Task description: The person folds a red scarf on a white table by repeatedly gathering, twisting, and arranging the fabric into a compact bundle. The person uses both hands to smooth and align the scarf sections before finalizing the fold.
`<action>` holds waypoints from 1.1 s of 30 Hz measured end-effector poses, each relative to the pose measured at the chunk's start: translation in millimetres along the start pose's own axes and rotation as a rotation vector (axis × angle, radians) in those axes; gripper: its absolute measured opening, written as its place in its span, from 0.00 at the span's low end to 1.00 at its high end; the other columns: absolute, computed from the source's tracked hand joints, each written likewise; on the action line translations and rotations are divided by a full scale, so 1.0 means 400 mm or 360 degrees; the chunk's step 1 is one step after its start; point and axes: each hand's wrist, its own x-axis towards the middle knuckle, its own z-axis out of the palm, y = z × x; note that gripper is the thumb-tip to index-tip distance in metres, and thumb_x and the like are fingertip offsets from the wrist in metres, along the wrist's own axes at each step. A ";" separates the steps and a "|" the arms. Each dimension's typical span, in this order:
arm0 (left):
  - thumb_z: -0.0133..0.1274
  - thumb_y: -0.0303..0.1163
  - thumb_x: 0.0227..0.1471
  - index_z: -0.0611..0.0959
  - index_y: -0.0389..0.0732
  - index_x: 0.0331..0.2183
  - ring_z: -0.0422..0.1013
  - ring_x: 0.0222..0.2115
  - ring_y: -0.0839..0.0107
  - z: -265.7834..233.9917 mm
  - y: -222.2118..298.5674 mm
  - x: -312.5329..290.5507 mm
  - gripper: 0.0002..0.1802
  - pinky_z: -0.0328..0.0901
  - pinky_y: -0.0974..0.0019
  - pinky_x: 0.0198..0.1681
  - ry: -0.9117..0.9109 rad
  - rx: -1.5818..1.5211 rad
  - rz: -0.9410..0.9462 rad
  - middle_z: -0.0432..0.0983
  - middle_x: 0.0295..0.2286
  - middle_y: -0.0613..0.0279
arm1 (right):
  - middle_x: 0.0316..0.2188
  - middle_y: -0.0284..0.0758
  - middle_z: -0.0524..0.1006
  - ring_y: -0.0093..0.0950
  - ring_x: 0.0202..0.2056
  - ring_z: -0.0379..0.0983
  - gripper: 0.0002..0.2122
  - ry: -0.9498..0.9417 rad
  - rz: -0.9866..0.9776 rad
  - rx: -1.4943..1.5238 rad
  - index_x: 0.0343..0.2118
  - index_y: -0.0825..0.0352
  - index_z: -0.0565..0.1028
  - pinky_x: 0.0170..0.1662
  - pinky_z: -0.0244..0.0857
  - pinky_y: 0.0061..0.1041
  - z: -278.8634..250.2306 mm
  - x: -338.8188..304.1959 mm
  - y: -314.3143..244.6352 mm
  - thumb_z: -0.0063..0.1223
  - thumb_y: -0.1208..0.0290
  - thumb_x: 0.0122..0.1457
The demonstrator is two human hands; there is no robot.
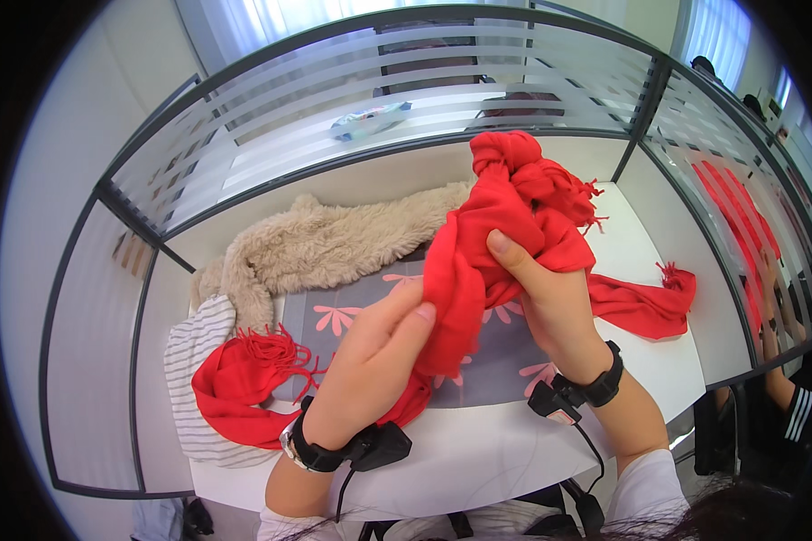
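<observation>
A bunched red scarf with fringed ends is held up over the desk, its top twisted into a thick knot-like bundle. My left hand pinches its lower left edge between thumb and fingers. My right hand grips the folds from the right, thumb lying on top and the other fingers partly hidden. Red cloth trails down to the left behind my left wrist, where a fringed end rests. Another fringed red length lies at the right; whether all the red cloth is one piece I cannot tell.
A fluffy beige scarf lies along the back left, beside striped white cloth. Beneath my hands is a grey cloth with pink flower shapes on the white desk. Framed partitions surround it; a person's arm shows beyond the right one.
</observation>
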 end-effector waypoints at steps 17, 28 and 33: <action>0.68 0.25 0.31 0.78 0.41 0.47 0.66 0.46 0.49 0.010 -0.046 0.025 0.35 0.64 0.54 0.47 0.0652 0.1888 0.1247 0.68 0.45 0.53 | 0.29 0.31 0.79 0.19 0.27 0.75 0.11 -0.0233 0.0242 -0.0336 0.41 0.70 0.76 0.30 0.68 0.21 0.041 -0.052 -0.033 0.58 0.68 0.61; 0.66 0.19 0.30 0.78 0.39 0.34 0.65 0.43 0.56 -0.072 -0.055 0.064 0.22 0.65 0.59 0.44 0.0286 0.1917 0.1214 0.67 0.40 0.58 | 0.41 0.32 0.78 0.23 0.44 0.73 0.14 -0.0601 0.0077 -0.1064 0.47 0.68 0.77 0.47 0.66 0.24 0.009 -0.057 -0.018 0.56 0.70 0.59; 0.65 0.21 0.30 0.77 0.39 0.31 0.68 0.42 0.54 -0.084 -0.071 0.081 0.20 0.67 0.55 0.42 0.0260 0.2059 0.1346 0.69 0.39 0.58 | 0.39 0.33 0.79 0.24 0.42 0.73 0.16 -0.0686 0.0277 -0.1125 0.45 0.67 0.77 0.45 0.67 0.24 0.007 -0.027 -0.011 0.60 0.67 0.56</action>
